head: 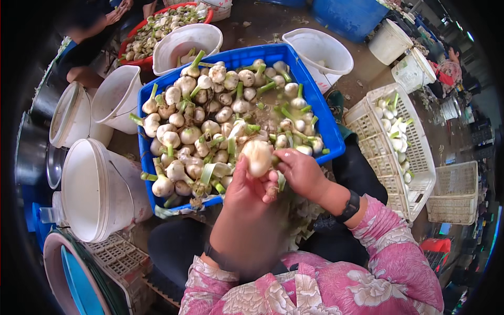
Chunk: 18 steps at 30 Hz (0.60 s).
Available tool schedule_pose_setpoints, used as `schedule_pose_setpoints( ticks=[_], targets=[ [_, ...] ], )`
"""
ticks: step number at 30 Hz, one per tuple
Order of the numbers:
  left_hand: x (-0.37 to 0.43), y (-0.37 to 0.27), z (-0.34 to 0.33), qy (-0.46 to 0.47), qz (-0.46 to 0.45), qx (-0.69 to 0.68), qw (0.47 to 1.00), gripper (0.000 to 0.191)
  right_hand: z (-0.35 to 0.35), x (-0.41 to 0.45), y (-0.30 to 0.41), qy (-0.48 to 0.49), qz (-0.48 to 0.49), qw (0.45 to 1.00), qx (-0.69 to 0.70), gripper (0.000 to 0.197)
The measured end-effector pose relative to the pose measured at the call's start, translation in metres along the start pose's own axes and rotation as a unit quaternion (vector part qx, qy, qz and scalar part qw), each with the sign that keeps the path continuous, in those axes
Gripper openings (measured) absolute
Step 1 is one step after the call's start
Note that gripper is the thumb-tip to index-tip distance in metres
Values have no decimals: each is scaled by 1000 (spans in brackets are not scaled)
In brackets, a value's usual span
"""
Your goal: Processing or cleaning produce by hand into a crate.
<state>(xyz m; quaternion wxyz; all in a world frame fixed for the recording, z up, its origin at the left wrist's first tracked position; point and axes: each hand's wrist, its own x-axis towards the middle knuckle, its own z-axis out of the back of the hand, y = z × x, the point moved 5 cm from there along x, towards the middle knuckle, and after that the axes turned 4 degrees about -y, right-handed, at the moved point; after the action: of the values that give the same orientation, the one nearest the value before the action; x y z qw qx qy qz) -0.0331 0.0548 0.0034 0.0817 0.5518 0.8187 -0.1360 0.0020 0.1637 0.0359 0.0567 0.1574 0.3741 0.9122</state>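
A pale, partly peeled garlic bulb (258, 157) rests in my left hand (246, 189), which holds it above the near edge of a blue plastic crate (319, 118). My right hand (303, 171) is beside the bulb's right side, thumb and fingers drawn together. Something small and greenish shows at its fingertips, but what they pinch is mostly hidden. A strip of green-white leaf (281, 181) hangs between the hands. Inside the crate lie many unpeeled garlic bulbs (191, 134) with cut green stems, heaped on the left, with murky water (269, 96) showing at right.
White buckets (80, 189) stand on the left, another bucket (321, 51) beyond the crate. At right, a cream plastic basket (421, 169) holds cleaner garlic. A red basin (147, 61) of garlic is at the back, near another person's hands (116, 13). Peelings (301, 220) lie between my legs.
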Motion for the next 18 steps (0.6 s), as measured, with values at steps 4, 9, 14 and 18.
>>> schedule_pose_setpoints(
  ticks=[4, 9, 14, 18],
  targets=[
    [-22, 4, -1, -54, -83, 173, 980, 41, 13, -18, 16, -64, 0, 998, -15, 27],
    [-37, 9, -16, -75, -209, 418, 881, 32, 37, -26, 50, -56, -15, 994, 93, 22],
    [-46, 12, -19, -96, -247, 464, 846, 35, 38, -33, 62, -40, 31, 999, -12, 16],
    [-48, 15, -22, -102, -274, 469, 833, 30, 37, -33, 65, -51, -12, 998, -23, 15]
  ],
)
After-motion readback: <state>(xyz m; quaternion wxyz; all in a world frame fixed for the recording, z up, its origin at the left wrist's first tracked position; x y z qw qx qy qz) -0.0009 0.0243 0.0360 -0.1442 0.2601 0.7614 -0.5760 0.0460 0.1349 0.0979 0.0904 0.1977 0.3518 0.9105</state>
